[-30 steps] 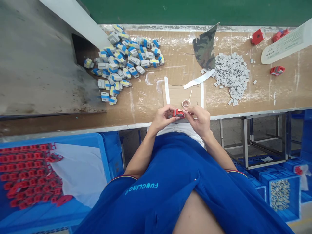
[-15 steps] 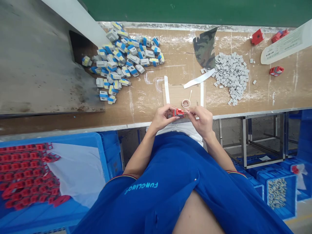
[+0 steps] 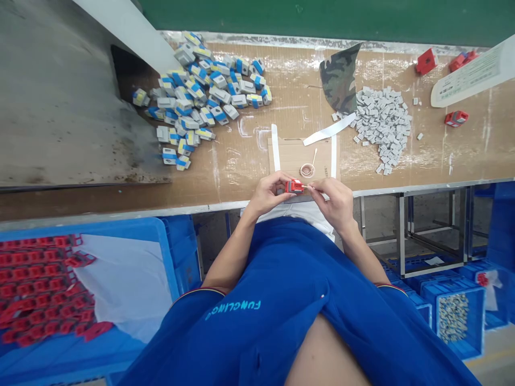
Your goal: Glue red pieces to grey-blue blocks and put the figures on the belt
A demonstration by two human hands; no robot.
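Note:
Between the thumb and fingers of my left hand point(image 3: 270, 194) is a small red and grey plastic part point(image 3: 294, 186). My right hand point(image 3: 333, 199) pinches a thin pale stick, seemingly a cotton swab point(image 3: 306, 186), whose end touches the right side of the red part. Just beyond my hands a small round cup point(image 3: 307, 170) rests on a taped cardboard sheet point(image 3: 287, 151), and another cotton swab point(image 3: 314, 156) leans out of it. The tip of the stick in my right hand is too small to make out.
Grey blocks with blue and yellow bands point(image 3: 209, 86) lie heaped at back left. Small grey pieces point(image 3: 384, 123) are piled to the right beside a camouflage cloth point(image 3: 340, 78). A blue crate point(image 3: 167, 252) at lower left holds rows of red parts point(image 3: 36, 284).
The red part has turned slightly in my left hand. My right hand has shifted a little to the right, and the stick now meets the part's side edge.

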